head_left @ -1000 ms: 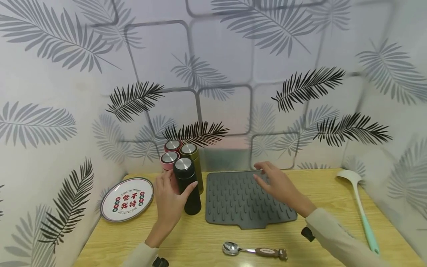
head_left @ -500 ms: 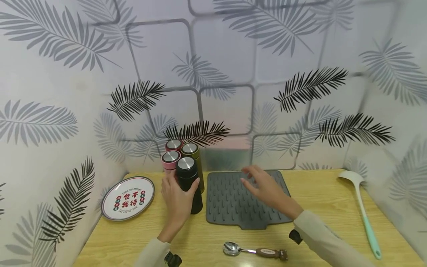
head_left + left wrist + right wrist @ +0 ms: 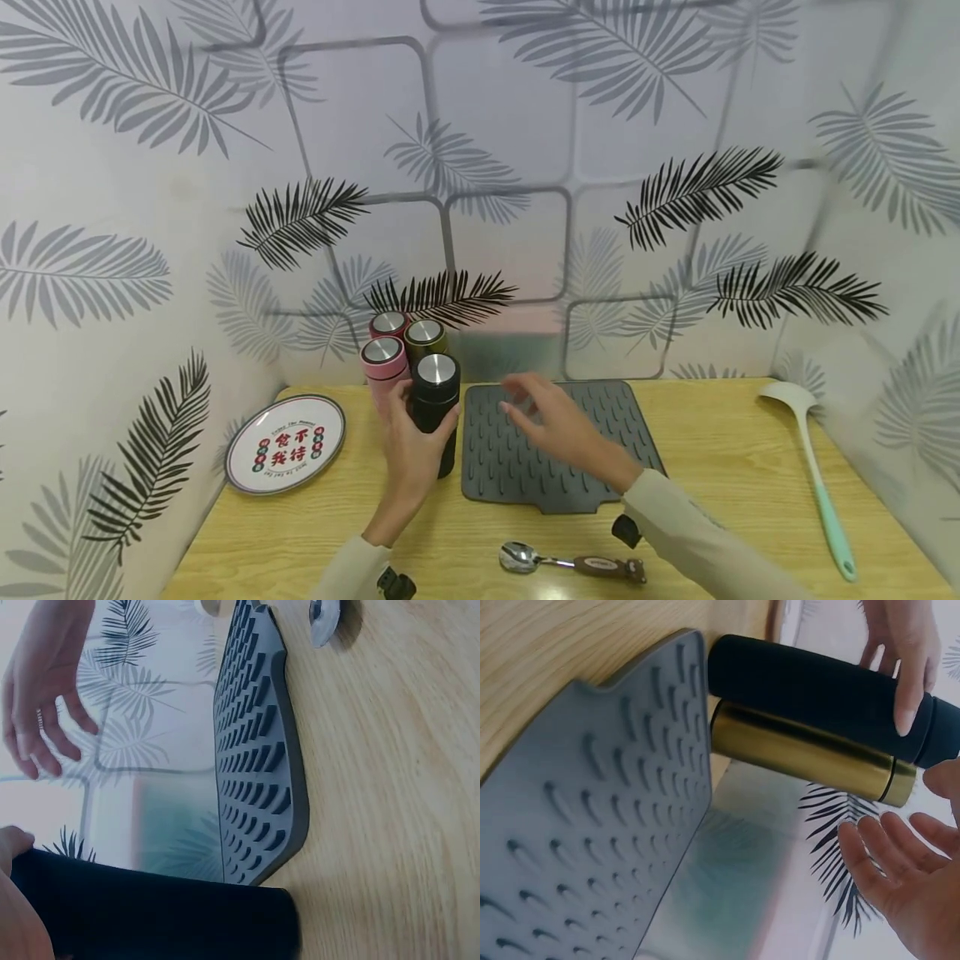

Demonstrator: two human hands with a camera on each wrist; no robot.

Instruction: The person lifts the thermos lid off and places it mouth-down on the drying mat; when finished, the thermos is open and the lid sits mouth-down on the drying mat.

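A black thermos flask (image 3: 437, 400) with a silver-topped lid stands upright on the wooden table, and my left hand (image 3: 411, 454) grips its upper body from the left. In the right wrist view the thumb lies along that flask (image 3: 802, 694). Behind it stand a pink flask (image 3: 386, 371), a red flask (image 3: 388, 323) and an olive-gold flask (image 3: 426, 337), whose lower parts are partly hidden. My right hand (image 3: 562, 429) is raised above a grey ridged mat (image 3: 517, 471), its fingers loosely bent, holding nothing and apart from the black flask.
On the left a white plate (image 3: 247, 467) with red lettering leans near the patterned wall. A spoon (image 3: 585, 565) with a brown bear handle lies in front of the mat. Along the right side rests a white ladle (image 3: 813, 467) with a mint handle.
My left hand has closed further round the black flask and shifted it slightly right, away from the pink one. My right hand has moved left across the mat towards it.
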